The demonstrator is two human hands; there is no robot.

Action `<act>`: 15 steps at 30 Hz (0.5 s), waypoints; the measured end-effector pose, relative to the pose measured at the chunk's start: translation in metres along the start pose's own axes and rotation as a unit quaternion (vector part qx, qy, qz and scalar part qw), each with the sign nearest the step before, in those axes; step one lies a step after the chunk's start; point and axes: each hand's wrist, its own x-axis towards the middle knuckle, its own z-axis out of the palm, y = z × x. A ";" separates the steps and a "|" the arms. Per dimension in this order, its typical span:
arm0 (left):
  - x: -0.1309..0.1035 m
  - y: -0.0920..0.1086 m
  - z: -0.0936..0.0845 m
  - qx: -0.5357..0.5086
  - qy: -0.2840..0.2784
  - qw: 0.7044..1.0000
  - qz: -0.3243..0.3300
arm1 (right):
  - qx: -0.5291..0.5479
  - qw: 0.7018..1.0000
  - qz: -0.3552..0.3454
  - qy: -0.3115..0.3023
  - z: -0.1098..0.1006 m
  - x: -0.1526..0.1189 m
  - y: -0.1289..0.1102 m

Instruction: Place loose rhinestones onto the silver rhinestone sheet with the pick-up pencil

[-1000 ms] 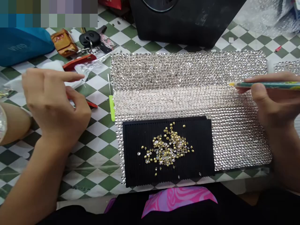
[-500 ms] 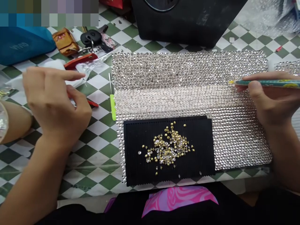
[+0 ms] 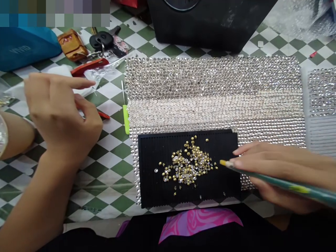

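My right hand [image 3: 286, 171] grips a green pencil [image 3: 283, 183] with a yellow tip. The tip points left over the right part of a black ridged tray [image 3: 154, 150], apart from the loose stones. On that tray lies a scattered heap of small gold-backed rhinestones [image 3: 189, 166], some with the clear face up. Beneath the tray spreads a wide sheet of rhinestone rows [image 3: 210, 77], with a paler band across its middle. My left hand [image 3: 65, 112] hovers at the left, index finger stretched out and thumb apart, with nothing visible between them.
A green-handled needle tool [image 3: 126, 119] lies along the sheet's left edge. Keys [image 3: 101, 42], a brown case [image 3: 72, 45], red-handled tool [image 3: 90, 66] and blue pouch [image 3: 28, 49] sit upper left. A paper cup [image 3: 18, 134] stands far left, a black box [image 3: 204, 28] behind, another rhinestone strip [image 3: 322, 91] right.
My right hand has moved down and left with the pencil, from above the rhinestone sheet to the tray's right side. My left hand has stayed nearly still.
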 end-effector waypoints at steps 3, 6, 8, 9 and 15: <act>0.000 -0.001 0.000 0.000 0.005 1.000 0.006 | 0.032 0.998 -0.040 -0.040 0.015 0.002 0.001; 0.000 -0.002 0.000 0.006 0.007 1.000 0.013 | 0.063 0.997 -0.047 -0.029 0.029 0.001 0.011; 0.000 -0.001 0.000 0.007 0.004 1.000 0.016 | 0.070 0.996 -0.050 -0.024 0.034 -0.002 0.014; 0.000 -0.001 0.001 0.006 0.005 1.000 0.018 | 0.071 0.996 -0.052 -0.021 0.036 -0.004 0.015; 0.000 -0.001 0.001 0.001 0.014 1.000 0.017 | 0.080 0.995 -0.052 -0.018 0.030 -0.005 0.012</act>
